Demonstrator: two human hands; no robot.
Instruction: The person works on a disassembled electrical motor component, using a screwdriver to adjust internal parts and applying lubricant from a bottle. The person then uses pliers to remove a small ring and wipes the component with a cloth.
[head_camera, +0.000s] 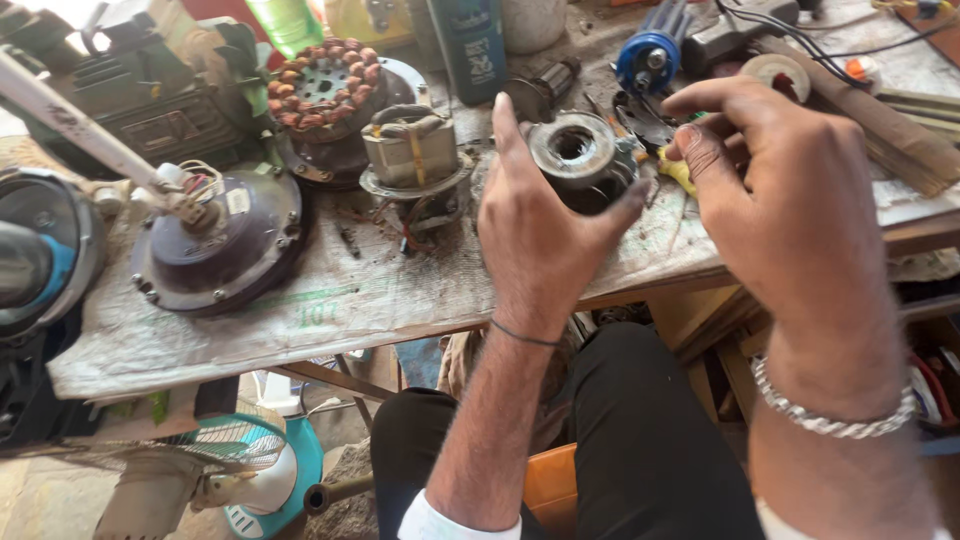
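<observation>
My left hand (535, 225) is raised over the workbench, its fingers around a round grey metal motor part (580, 155) with a hole in its middle. My right hand (775, 185) hovers just to the right of that part, fingers curled and apart, with nothing clearly in it. A yellow-handled tool (677, 170) lies under my right fingertips. I wear a thin band on the left wrist and a silver chain bracelet on the right.
On the worn bench (330, 295) lie a dark round fan motor housing (220, 245), a copper-wound stator (325, 85), a small wound motor core (412, 150), a blue tool (650, 50), a dark bottle (468, 45) and a brush (890, 130). A teal fan (255, 465) is below.
</observation>
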